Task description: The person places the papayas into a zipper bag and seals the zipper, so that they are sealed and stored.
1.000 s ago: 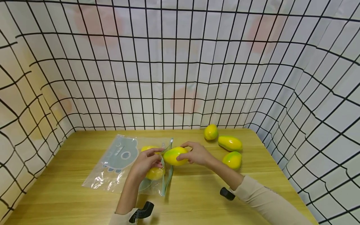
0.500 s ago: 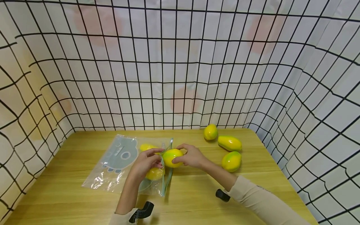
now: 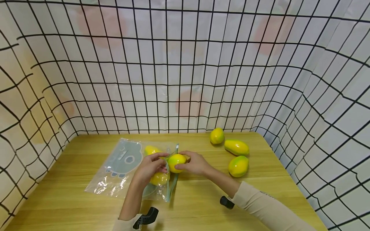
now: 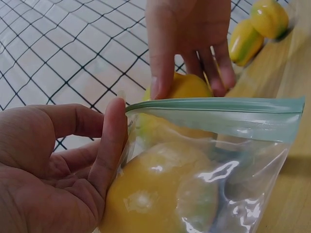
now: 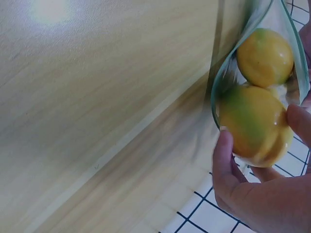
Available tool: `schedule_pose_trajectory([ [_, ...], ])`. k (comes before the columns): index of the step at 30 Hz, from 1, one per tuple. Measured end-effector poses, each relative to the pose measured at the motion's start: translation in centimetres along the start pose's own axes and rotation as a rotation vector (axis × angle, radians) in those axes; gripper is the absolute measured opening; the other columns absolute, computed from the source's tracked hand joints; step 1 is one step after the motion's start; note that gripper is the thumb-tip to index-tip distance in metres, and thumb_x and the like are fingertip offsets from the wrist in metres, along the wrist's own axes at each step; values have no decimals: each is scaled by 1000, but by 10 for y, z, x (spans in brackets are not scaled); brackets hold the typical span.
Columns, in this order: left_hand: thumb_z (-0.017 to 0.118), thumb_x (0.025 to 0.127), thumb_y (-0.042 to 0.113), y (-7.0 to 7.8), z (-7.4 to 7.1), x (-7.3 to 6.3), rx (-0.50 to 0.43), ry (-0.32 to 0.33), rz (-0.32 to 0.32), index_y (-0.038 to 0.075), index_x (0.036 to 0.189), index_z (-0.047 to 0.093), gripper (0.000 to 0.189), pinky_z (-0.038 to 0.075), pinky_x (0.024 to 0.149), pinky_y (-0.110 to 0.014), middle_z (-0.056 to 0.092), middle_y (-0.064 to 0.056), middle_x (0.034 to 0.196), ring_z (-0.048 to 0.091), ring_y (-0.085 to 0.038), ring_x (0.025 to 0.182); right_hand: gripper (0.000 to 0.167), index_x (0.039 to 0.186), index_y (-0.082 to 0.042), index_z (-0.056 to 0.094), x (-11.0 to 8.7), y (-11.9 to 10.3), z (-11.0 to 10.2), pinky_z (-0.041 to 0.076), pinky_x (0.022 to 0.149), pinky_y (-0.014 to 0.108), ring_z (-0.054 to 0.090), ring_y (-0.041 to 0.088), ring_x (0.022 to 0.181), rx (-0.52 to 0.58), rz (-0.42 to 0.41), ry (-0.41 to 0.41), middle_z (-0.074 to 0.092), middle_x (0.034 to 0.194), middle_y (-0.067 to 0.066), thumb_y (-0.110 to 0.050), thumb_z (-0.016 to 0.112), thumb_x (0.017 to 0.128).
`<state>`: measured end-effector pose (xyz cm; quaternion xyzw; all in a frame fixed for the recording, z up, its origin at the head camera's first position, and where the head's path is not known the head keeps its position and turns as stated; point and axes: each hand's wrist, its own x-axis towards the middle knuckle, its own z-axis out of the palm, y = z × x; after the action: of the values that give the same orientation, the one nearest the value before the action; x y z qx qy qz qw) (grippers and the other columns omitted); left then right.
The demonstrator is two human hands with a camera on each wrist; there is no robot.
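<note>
Together, a person's two hands meet at the mouth of a clear zip bag (image 3: pixel 125 162) on a wood-grain tabletop (image 3: pixel 202 205). The right hand (image 3: pixel 196 163) has its fingers clamped on a yellow-green fruit (image 3: pixel 174 162) at the bag's green rim (image 4: pixel 243 108); how far inside it sits cannot be told. At 9 o'clock from that fruit, the left hand (image 3: pixel 148 167) pinches the rim between its fingers. Seen through the plastic are a far bagged fruit (image 3: pixel 151 149), at 12 o'clock from the left hand, and a near bagged fruit (image 3: pixel 159 179), between 4 and 5 o'clock. Loose on the tabletop, clockwise from the held fruit, lie a round fruit (image 3: pixel 216 136) at 2 o'clock, a long fruit (image 3: pixel 237 147) between 2 and 3, and a plump fruit (image 3: pixel 238 166) at 3. Grid-patterned cloth (image 3: pixel 162 75) hangs beyond, at 12 o'clock.
</note>
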<state>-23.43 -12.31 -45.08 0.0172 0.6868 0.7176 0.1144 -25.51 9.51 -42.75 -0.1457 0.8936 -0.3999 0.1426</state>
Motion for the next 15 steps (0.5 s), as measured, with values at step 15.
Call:
schedule_pose_trajectory([
  [15, 54, 95, 2, 0, 2, -1, -9, 8, 1, -5, 133, 61, 40, 61, 68, -23, 62, -12, 93, 65, -15, 69, 69, 150, -13, 51, -4, 1, -6, 53, 99, 49, 63, 28, 114, -63, 12, -66, 50, 152, 14, -39, 73, 89],
])
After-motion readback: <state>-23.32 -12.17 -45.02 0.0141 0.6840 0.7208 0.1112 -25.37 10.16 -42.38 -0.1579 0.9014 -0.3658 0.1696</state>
